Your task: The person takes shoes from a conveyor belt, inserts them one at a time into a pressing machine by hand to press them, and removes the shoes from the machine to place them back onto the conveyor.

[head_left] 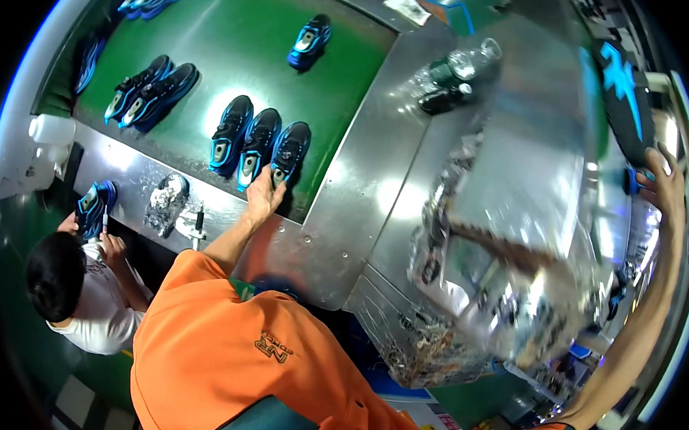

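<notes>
To your left, the shoe (292, 145) (black, blue-trimmed) lies on the green surface (351, 54), heel near, toe far; to your right, the dark sole (627, 108), marked bright blue, runs near to far.

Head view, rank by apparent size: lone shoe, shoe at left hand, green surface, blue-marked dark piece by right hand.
1. Green surface
2. Blue-marked dark piece
3. Lone shoe and left-hand shoe: unranked; they look alike, and the left hand covers part of the latter.
</notes>
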{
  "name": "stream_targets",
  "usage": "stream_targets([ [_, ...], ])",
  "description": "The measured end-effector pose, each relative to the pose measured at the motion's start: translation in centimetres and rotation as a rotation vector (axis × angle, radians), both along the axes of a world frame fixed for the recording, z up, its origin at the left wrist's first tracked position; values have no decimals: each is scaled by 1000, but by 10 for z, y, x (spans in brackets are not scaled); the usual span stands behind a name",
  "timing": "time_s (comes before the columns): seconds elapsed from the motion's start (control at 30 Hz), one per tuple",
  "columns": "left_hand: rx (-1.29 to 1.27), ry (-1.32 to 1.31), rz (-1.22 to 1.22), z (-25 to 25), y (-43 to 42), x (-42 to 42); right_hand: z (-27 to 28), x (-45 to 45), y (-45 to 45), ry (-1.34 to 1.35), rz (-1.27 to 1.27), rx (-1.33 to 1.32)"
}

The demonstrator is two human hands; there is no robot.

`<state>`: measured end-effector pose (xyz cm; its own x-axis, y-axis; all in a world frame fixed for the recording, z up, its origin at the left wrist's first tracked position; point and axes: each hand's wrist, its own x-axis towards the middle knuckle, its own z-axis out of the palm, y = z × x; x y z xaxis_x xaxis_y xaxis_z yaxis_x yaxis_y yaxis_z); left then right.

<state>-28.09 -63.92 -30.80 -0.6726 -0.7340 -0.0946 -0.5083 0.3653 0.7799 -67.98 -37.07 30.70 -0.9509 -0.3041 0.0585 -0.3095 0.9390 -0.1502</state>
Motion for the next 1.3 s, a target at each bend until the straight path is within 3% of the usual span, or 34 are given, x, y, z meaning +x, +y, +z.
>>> stream_targets([
  [0.07, -51, 24, 18, -10, 1, 4, -16, -18, -43, -181, -34, 55],
  [0.13, -86, 101, 4, -12, 0, -4, -31, -37, -47, -93, -109, 102],
  [0.2, -63, 36, 57, -15, 3, 1, -39, -77, -31, -81, -98, -21],
  [0.27, -90, 170, 7, -13, -1, -1, -55, -35, -52, 36, 42, -128],
  [0.33, -81, 136, -2, -28, -3, -3, -62, -32, -49, 283, 185, -76],
  [0.4, -20, 12, -56, -29, -10, -8, -48, -16, -43, 462, 108, 395],
  [0.43, -14, -65, -93, -31, -16, -9, -46, 15, -38, 790, 389, 490],
  [0.47, 30, -81, -118, -24, -17, -9, -43, 33, -19, 937, 501, 534],
  [0.5, -181, 36, -169, -16, -11, -8, -40, 50, 0, 1101, 599, 576],
  [0.6, -261, 316, -351, 80, 36, -9, -21, 116, 50, 931, 412, 388],
  [0.63, 259, 289, -432, 115, 57, -14, -20, 129, 79, 1075, 379, 360],
  [0.67, 461, 209, -513, 126, 83, -15, -15, 149, 104, 1112, 542, 385],
  [0.73, 1040, 242, -786, 214, 143, -27, -14, 204, 154, 1064, 396, 346],
  [0.8, 1540, 293, -1172, 269, 197, -38, -19, 255, 193, 1142, 446, 253],
  [0.9, 2054, 194, -1606, 333, 285, -53, -32, 351, 255, 1025, 368, 283],
  [0.93, 2165, 84, -1667, 356, 333, -65, -42, 369, 295, 988, 321, 304],
  [1.03, 2804, -994, -1502, 370, 542, -147, -88, 362, 458, 837, -32, 427],
  [1.13, 2739, -1380, -1385, 356, 777, -239, -126, 313, 665, 746, -528, 575],
  [1.17, 2605, -1318, -1634, 345, 856, -275, -133, 300, 726, 732, -795, 466],
  [1.2, 2573, -1187, -1725, 334, 922, -296, -142, 291, 776, 729, -1059, 346],
  [1.23, 2369, -1164, -1769, 322, 982, -315, -170, 304, 823, 805, -1157, 142],
  [1.27, 2168, -1123, -1823, 314, 1031, -325, -196, 320, 842, 842, -1235, -505],
  [1.3, 2031, -1078, -1924, 318, 1065, -319, -206, 329, 832, 944, -1171, -974],
])
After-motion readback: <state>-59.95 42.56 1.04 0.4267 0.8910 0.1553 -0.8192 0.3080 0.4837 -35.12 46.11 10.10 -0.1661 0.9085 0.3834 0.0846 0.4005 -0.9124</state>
